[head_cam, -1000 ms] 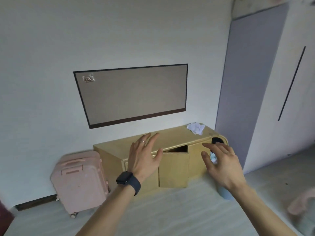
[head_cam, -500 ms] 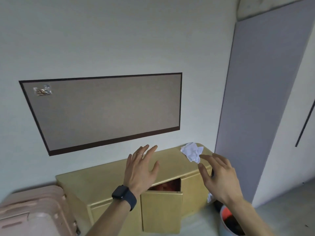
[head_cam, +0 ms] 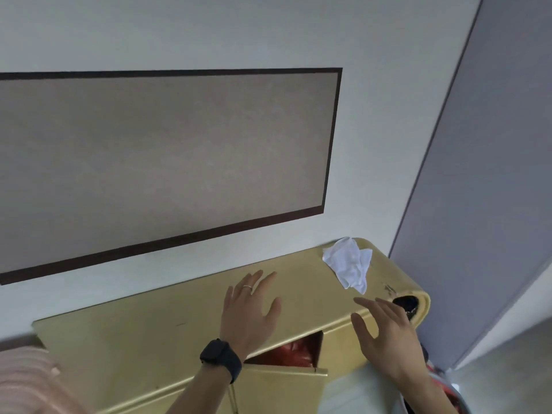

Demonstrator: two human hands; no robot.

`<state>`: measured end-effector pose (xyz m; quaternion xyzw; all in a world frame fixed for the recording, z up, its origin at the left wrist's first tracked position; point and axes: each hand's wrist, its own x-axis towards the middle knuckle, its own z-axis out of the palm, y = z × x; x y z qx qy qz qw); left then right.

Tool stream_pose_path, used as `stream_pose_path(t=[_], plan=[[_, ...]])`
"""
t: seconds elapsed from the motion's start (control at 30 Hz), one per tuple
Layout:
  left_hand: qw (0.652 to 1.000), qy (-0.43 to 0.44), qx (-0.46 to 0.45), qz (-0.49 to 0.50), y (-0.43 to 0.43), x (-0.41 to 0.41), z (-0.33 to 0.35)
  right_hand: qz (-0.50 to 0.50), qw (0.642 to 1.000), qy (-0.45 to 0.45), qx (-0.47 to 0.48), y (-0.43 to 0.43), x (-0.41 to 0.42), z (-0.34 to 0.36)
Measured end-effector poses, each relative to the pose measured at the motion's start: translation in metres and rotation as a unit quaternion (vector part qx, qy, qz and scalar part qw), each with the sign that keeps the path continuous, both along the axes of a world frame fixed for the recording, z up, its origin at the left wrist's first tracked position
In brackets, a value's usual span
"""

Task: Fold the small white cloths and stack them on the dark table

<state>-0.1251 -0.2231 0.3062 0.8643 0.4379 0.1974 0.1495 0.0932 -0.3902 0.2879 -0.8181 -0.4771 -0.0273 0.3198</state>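
Note:
A crumpled small white cloth [head_cam: 349,264] lies on the far right end of a low yellow wooden cabinet [head_cam: 167,327], against the wall. My right hand [head_cam: 385,333] hovers with spread fingers just below and to the right of the cloth, not touching it. My left hand [head_cam: 251,309], with a ring and a dark watch on the wrist, is held open over the middle of the cabinet top. Both hands hold nothing. No dark table is in view.
A cabinet door [head_cam: 283,386] stands ajar with something red [head_cam: 292,351] inside. A pink suitcase [head_cam: 27,380] is at the lower left. A framed grey board [head_cam: 161,162] hangs on the wall. A grey panel [head_cam: 484,174] stands right; a bin [head_cam: 448,395] sits below my right wrist.
I have come closer to the cabinet; it and the cloth now fill more of the view. Both open hands have moved forward over the cabinet top, the right one nearer the cloth.

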Motion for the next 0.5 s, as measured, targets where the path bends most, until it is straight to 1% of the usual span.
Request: stream_pose_path(t=[0.2, 0.3, 0.4, 0.5], plan=[[0.995, 0.065, -0.078, -0.016, 0.076, 0.058, -0.068, -0.020, 0.998, 0.025, -0.056, 0.066, 0.052, -0.044], [0.990, 0.088, -0.109, -0.015, 0.107, 0.094, -0.102, -0.026, 0.992, 0.060, -0.106, 0.098, 0.086, -0.074], [0.984, 0.104, -0.145, -0.004, 0.133, 0.133, -0.138, -0.028, 0.980, 0.103, -0.165, 0.137, 0.130, -0.116], [0.974, 0.131, -0.183, 0.012, 0.153, 0.168, -0.176, -0.029, 0.960, 0.141, -0.239, 0.180, 0.173, -0.155]])
